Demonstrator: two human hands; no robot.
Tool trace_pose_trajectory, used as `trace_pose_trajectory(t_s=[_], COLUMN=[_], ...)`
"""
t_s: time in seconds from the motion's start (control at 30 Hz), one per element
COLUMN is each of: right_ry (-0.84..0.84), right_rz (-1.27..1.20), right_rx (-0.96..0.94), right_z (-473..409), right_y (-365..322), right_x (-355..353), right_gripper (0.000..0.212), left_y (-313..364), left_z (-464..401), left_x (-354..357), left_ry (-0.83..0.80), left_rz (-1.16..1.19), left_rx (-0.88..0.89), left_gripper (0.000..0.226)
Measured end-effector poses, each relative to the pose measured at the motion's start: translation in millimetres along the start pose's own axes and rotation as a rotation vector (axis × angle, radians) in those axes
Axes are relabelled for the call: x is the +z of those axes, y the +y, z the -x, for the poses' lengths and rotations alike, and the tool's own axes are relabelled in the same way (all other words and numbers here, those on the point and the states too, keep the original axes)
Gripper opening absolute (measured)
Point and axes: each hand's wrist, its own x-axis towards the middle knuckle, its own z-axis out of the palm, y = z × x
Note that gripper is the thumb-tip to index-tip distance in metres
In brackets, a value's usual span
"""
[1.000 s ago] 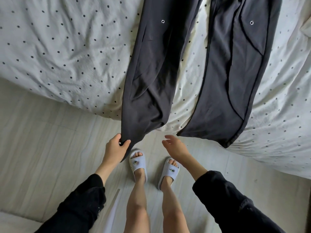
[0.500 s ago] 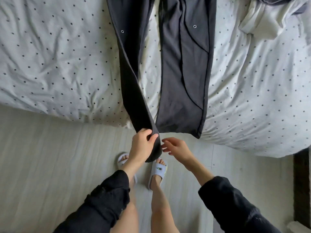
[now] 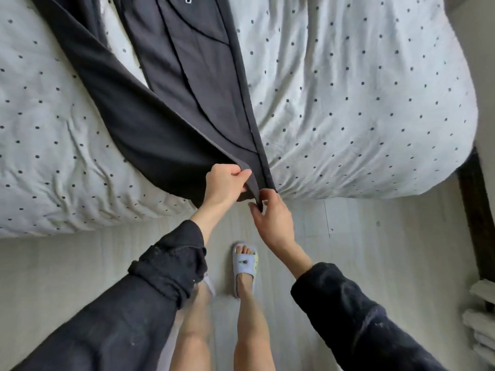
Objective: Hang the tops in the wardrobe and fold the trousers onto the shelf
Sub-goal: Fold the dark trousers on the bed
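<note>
Hands: left hand (image 3: 223, 184), right hand (image 3: 273, 220) both pinch trousers (image 3: 187, 103) hem.

You will find no readable text, label, brand, number or sign in this view. The dark trousers (image 3: 198, 84) carry only a small metal eyelet near the top edge of the frame, with no lettering that you can make out. The slipper (image 3: 244, 266) bears a small motif on its strap; it is too small and blurred for you to read as a word or logo. The bed cover (image 3: 361, 103) shows a plain dot pattern only.
</note>
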Motion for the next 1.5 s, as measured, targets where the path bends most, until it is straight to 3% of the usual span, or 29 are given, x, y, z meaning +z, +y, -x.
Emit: trace_pose_trajectory(t_s=[0.1,0.2,0.33,0.4,0.5,0.6,0.7,0.87,1.0,1.1,1.2,1.37,1.5], right_ry=[0.036,-0.052,-0.140,-0.144,-0.144,-0.124,-0.143,-0.370,-0.411,-0.344,-0.210,-0.053,-0.029], right_rz=[-0.066,-0.162,-0.205,-0.193,-0.177,-0.141,-0.097,-0.068,-0.016,0.030,0.028,0.005,0.060], right_rx=[0.075,0.148,0.177,0.182,0.257,0.358,0.468,0.590,0.543,0.436,0.325,0.119,-0.036], right_z=[-15.4,-26.6,-40.2,-46.0,-50.4,-46.9,-47.6,-59.2,-68.7,-66.6,-66.6,-81.3,-101.3], right_y=[9.3,22.8,35.2,41.2,58.9,75.8,92.3,102.6,94.2,79.5,57.3,-15.1,-80.6], right_x=[-2.1,-10.2,-17.6,-18.7,-18.5,-16.1,-14.4,-4.3,-0.8,-10.6,-26.4,-54.4,-61.8], right_gripper=[0.019,0.018,0.019,0.018,0.029,0.033,0.022,0.017,0.020,0.037,0.035,0.030,0.031], left_y=[-2.0,-0.7,2.0,3.9,12.1,21.5,30.6,19.5,16.3,18.8,25.1,44.0,56.7], left_z=[-9.8,-12.5,-33.1,-48.8,-67.6,-66.5,-59.0,-67.4,-72.4,-69.8,-63.7,-66.1,-84.7], left_x=[1.4,-10.7,-34.8,-44.8,-49.2,-36.8,-8.0,14.6,16.2,11.8,2.2,-49.8,-101.1], left_ry=[-0.041,0.063,0.211,0.260,0.295,0.245,0.188,0.078,0.013,-0.076,-0.136,-0.076,-0.004], left_rz=[-0.168,-0.381,-0.817,-0.987,-1.074,-1.085,-1.048,-1.003,-1.023,-0.956,-0.818,-0.773,-0.848], left_rx=[0.062,0.240,0.506,0.578,0.690,0.859,0.969,0.897,0.877,0.813,0.750,0.747,0.738], left_gripper=[0.031,0.019,0.048,0.043,0.011,0.010,0.012,0.010,0.008,0.015,0.030,0.041,0.053])
